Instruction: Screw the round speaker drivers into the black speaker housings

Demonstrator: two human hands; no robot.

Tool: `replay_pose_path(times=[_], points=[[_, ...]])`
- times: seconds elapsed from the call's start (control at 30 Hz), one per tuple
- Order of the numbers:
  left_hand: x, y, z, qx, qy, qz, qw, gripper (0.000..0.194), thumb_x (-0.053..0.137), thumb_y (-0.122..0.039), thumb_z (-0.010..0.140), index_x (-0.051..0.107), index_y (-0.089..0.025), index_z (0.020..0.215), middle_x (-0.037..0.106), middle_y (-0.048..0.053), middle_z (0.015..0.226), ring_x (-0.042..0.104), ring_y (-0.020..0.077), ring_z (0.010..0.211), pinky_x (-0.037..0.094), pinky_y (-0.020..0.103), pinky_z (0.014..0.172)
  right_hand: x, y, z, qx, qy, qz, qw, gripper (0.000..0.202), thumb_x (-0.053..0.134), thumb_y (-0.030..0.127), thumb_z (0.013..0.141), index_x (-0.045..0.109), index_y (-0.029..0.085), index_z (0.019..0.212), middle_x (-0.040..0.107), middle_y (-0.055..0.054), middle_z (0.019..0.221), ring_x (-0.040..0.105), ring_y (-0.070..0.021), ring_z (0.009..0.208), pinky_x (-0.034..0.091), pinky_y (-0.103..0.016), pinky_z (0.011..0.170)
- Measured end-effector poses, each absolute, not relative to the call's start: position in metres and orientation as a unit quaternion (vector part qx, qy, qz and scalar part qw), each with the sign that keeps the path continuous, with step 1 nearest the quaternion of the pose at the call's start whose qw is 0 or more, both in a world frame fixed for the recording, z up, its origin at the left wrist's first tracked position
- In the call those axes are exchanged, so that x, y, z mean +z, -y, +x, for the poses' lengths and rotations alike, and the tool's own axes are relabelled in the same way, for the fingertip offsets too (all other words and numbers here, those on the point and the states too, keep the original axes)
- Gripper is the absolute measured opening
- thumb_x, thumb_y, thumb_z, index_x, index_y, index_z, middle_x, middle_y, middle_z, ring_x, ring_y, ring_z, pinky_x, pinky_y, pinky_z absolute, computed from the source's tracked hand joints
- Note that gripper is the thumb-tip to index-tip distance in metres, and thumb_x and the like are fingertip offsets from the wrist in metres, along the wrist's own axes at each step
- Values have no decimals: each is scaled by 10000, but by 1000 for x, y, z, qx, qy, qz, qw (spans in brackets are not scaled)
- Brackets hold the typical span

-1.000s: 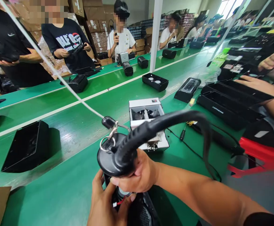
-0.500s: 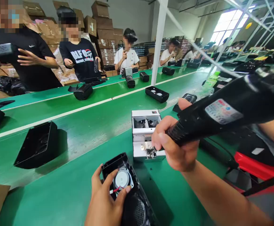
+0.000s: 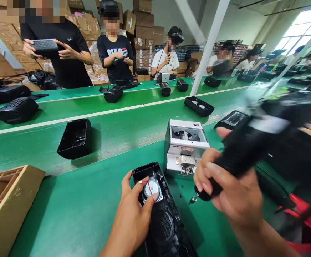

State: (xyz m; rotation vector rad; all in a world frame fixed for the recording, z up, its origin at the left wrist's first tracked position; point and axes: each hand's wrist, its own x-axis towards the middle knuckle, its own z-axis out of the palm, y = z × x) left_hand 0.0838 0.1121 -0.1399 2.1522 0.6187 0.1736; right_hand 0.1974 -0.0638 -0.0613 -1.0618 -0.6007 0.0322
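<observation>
The open black speaker housing (image 3: 158, 210) is pinned flat on the green bench (image 3: 72, 210) by the left hand (image 3: 134, 214), fingers spread over its round driver (image 3: 152, 188); likely rigid and light, it is best held by its rim. An electric screwdriver (image 3: 241, 157) is clenched in the right hand (image 3: 230, 189), near the white screw feeder (image 3: 186, 150), with open bench leftward
</observation>
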Motion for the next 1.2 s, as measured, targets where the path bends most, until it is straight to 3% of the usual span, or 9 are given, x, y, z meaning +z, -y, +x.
replay_pose_path(times=[0.2,0.3,0.37,0.53,0.67,0.8,0.9,1.0,1.2], points=[[-142,-109,85,94,-258,856,439,462,499,-545,956,678,-317,1315,226,58,1690,504,341,1449,500,557,1132,-50,66,184,-72,340,-485,803,578,686,203,984,461,416,1471,574,54,731,531,-124,466,521,-298,444],[-146,-109,85,114,-271,848,440,467,521,-578,934,690,-334,1294,260,52,1680,699,298,1156,578,540,1002,-47,62,204,-168,365,-479,781,604,646,142,972,467,403,1487,574,65,735,523,-122,480,509,-293,462],[-149,-110,86,113,-270,848,442,484,525,-593,925,691,-334,1298,280,62,1668,733,268,1001,614,516,894,-46,61,219,-208,369,-486,765,636,622,112,963,448,391,1507,573,68,740,520,-125,491,497,-297,474],[-158,-113,87,142,-253,861,418,475,505,-572,934,705,-312,1277,327,85,1630,440,396,1494,532,583,1085,-56,56,235,-234,383,-518,728,662,630,138,955,388,365,1528,585,57,771,536,-146,504,502,-339,498],[-158,-111,87,152,-249,862,414,447,504,-538,947,700,-309,1278,321,93,1639,540,367,1420,517,590,1111,-70,49,236,-197,383,-548,717,562,655,154,953,436,324,1441,579,53,772,544,-140,505,502,-321,487],[-153,-108,85,150,-253,862,413,438,516,-534,950,698,-310,1280,323,89,1649,527,366,1437,530,586,1097,-67,44,241,-144,332,-571,737,460,677,169,941,463,283,1331,572,74,746,537,-117,504,499,-284,487],[-151,-107,85,152,-257,857,420,418,543,-531,944,705,-315,1264,328,77,1655,567,345,1399,539,553,1092,-62,46,244,-28,275,-611,741,404,709,196,921,492,259,1255,581,90,726,538,-97,464,484,-244,447],[-152,-107,85,146,-260,853,429,405,540,-523,941,702,-331,1259,326,60,1654,602,337,1354,554,551,1063,-62,53,238,59,257,-602,754,441,708,228,934,491,264,1316,582,91,728,534,-91,456,481,-233,436],[-149,-106,84,127,-262,850,439,391,515,-510,957,680,-348,1272,247,29,1700,610,324,1337,533,570,1080,-48,63,205,37,269,-495,826,539,645,167,976,451,354,1443,550,87,717,501,-84,458,489,-219,444]])
